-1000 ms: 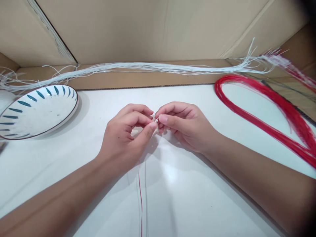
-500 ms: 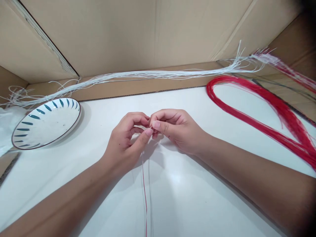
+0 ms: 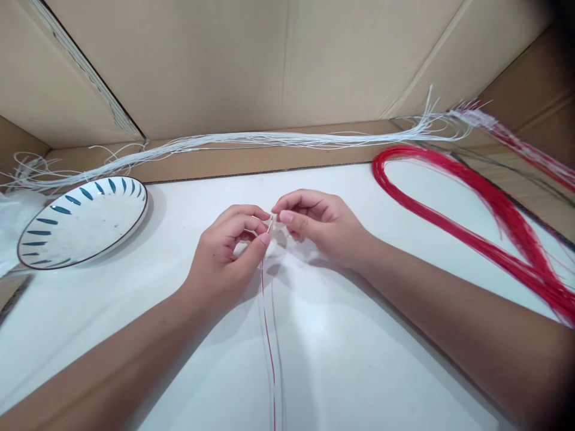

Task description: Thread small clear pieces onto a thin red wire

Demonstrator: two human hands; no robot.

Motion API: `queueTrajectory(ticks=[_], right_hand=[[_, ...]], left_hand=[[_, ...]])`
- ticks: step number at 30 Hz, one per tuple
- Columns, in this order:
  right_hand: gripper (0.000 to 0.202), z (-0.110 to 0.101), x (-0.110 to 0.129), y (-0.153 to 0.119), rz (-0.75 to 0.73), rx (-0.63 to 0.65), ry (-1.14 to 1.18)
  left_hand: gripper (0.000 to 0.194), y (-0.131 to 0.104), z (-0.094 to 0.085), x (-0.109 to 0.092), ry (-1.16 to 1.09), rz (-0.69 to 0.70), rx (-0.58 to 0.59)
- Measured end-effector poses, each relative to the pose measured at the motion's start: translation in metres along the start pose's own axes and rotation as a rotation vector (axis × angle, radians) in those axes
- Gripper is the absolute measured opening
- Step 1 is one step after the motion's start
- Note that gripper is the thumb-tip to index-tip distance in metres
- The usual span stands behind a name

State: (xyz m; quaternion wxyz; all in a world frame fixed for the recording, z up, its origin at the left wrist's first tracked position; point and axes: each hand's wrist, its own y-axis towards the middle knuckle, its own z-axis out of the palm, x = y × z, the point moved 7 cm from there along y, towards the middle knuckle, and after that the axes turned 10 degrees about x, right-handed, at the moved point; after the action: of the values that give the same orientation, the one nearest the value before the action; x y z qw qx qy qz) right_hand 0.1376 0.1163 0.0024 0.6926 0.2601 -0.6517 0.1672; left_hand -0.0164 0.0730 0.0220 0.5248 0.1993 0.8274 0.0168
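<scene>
Thin red and white strands (image 3: 269,335) run down from my left hand (image 3: 229,245) toward the bottom edge, over the white table. Thumb and index finger of that hand pinch them, and a short pale end sticks up between the fingertips. Just to the right, my right hand (image 3: 314,222) has its thumb and index finger bent around the top of this end, with a small gap between the fingertips. Whether those right fingertips touch the strand is too small to tell.
At the left a white plate (image 3: 85,224) with blue-green marks lies beside a clear plastic bag (image 3: 15,227). White strands (image 3: 269,139) stretch along the cardboard wall (image 3: 215,66). A looped red bundle (image 3: 449,224) lies on the right of the white table (image 3: 341,371).
My right hand has moved slightly away from my left, its thumb and index finger parting a little. A short pale strand end now shows between the hands.
</scene>
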Motion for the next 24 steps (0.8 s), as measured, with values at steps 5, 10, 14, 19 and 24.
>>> queueTrajectory(ticks=[5,10,14,19,24], right_hand=[[0.014,-0.020,-0.010,-0.001,0.339,0.239,-0.336],[0.010,-0.018,-0.007,-0.002,0.387,0.410,-0.600],[0.007,-0.011,-0.002,-0.001,0.284,0.434,-0.728],[0.005,-0.007,-0.008,-0.001,0.232,0.244,-0.261],[0.013,0.008,-0.013,0.000,0.118,0.184,0.367]], left_hand=[[0.011,0.001,-0.002,0.009,-0.033,-0.062,-0.026],[0.011,0.001,-0.001,0.011,-0.052,-0.100,-0.028],[0.012,-0.001,0.000,0.011,-0.079,-0.131,-0.008],[0.016,-0.002,0.004,0.013,-0.219,-0.172,0.042],[0.015,-0.001,0.009,0.014,-0.369,-0.185,0.124]])
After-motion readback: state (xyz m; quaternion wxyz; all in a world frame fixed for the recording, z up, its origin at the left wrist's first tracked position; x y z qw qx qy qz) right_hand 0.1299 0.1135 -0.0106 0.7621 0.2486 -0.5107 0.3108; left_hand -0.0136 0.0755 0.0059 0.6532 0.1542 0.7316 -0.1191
